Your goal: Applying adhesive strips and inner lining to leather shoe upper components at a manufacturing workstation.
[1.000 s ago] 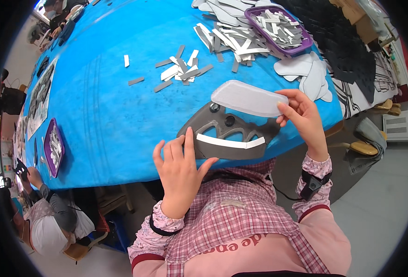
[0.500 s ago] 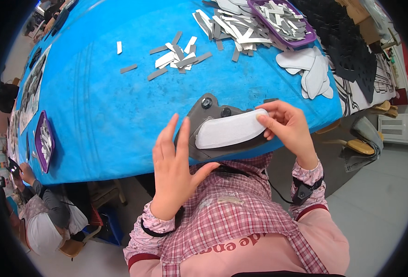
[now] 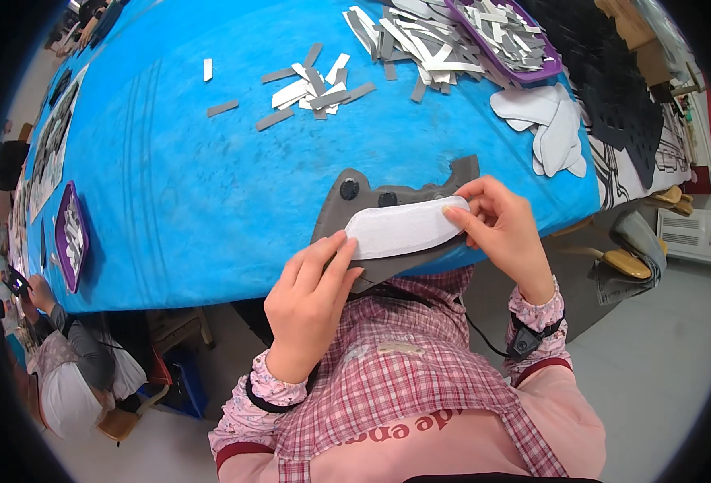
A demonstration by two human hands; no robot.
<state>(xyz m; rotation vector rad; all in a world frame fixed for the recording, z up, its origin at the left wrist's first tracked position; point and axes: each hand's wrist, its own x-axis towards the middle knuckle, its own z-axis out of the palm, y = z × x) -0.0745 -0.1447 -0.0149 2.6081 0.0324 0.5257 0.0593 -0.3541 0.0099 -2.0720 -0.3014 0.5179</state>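
Note:
A long, curved white pad (image 3: 403,229) lies over a dark grey shaped panel (image 3: 335,211) at the table's near edge. Two round black pieces sit on the panel's upper left part. My right hand (image 3: 504,229) pinches the pad's right end between thumb and fingers. At the pad's left end, my left hand (image 3: 311,302) has its fingertips on the pad's edge, with the thumb tucked close to the fingers. Whether the pad is fixed to the panel, I cannot tell.
A blue cloth (image 3: 170,201) covers the table. Grey and white strips (image 3: 319,90) lie scattered ahead. A purple basket (image 3: 536,76) of strips and white pads (image 3: 544,129) are at far right. Another purple basket (image 3: 71,237) stands left, near another person (image 3: 90,362).
My left hand has gone from spread fingers to closing on the pad's left end. The panel's right part now shows beyond the pad. My right hand keeps its pinch.

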